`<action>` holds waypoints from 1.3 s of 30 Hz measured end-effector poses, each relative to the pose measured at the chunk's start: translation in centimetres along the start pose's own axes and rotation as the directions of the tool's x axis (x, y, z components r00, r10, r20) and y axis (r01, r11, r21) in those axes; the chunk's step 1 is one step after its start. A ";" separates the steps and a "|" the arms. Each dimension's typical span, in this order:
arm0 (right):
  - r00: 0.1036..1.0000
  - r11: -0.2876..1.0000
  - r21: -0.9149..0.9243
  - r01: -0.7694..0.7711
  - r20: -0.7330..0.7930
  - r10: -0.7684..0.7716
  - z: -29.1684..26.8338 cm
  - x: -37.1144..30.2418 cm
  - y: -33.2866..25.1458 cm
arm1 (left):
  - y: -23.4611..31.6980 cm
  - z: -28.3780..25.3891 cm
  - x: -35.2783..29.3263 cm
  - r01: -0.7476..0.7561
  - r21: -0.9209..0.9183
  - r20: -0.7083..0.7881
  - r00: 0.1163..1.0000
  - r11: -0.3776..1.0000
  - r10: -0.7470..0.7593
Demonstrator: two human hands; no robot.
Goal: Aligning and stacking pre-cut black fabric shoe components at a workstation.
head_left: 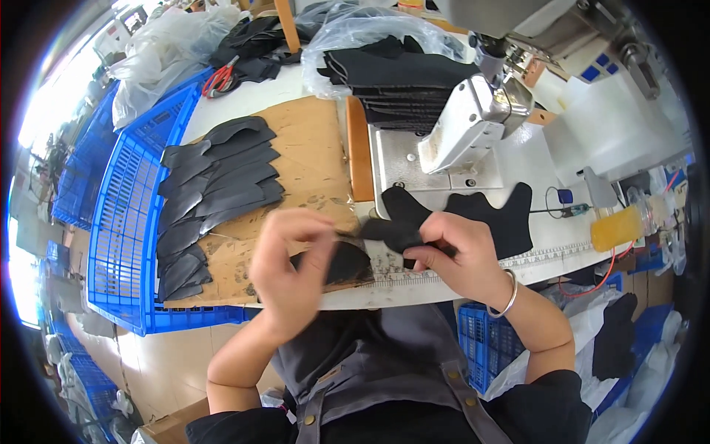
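Note:
Between the thumb and fingers of my right hand (460,251) is a small black material piece (392,234), its left end blurred. My left hand (292,266) is raised just left of it, over the board's front edge. Motion smears its fingers, so I cannot make out whether they hold anything. A rounded black piece (346,264) lies beside that hand near the table edge. Behind my right hand, a black cut fabric piece (495,218) with a wavy edge lies flat by the sewing machine (473,122).
Overlapping dark pieces (222,174) cover the left of a cardboard sheet (310,140). A stack of black fabric (403,81) stands behind the machine. Blue crate (133,222) sits left; red-handled scissors (220,80) lie farther back. A yellow-filled bottle (617,228) is at the right edge.

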State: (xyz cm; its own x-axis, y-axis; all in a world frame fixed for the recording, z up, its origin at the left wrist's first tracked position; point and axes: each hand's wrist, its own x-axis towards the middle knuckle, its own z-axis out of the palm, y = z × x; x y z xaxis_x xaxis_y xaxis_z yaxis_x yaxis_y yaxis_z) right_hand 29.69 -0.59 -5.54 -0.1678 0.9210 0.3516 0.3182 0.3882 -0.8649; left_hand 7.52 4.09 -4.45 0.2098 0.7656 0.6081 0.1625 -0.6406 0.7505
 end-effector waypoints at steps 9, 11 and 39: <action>0.958 0.939 0.335 -0.073 -0.238 0.159 -5.0 -3.2 1.4 | 0.2 2.8 0.5 0.577 -0.545 0.591 0.779 0.608 -0.209; 0.980 0.961 0.255 -0.107 -0.134 0.145 -7.5 -4.5 2.2 | 0.0 4.0 0.9 0.483 -0.579 0.605 0.795 0.657 -0.051; 0.873 0.873 0.056 -0.484 -0.029 0.486 -10.1 -6.5 3.6 | -1.7 12.4 -0.3 0.651 0.005 0.689 0.548 0.759 -0.474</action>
State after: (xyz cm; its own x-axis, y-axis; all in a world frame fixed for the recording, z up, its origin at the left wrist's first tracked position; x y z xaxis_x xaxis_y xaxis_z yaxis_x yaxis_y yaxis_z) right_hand 41.34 -4.88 -7.30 0.0357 0.9940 -0.1029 0.3071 -0.1090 -0.9454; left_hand 19.11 4.22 -9.12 0.7021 0.6831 -0.2012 0.2648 0.0118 0.9642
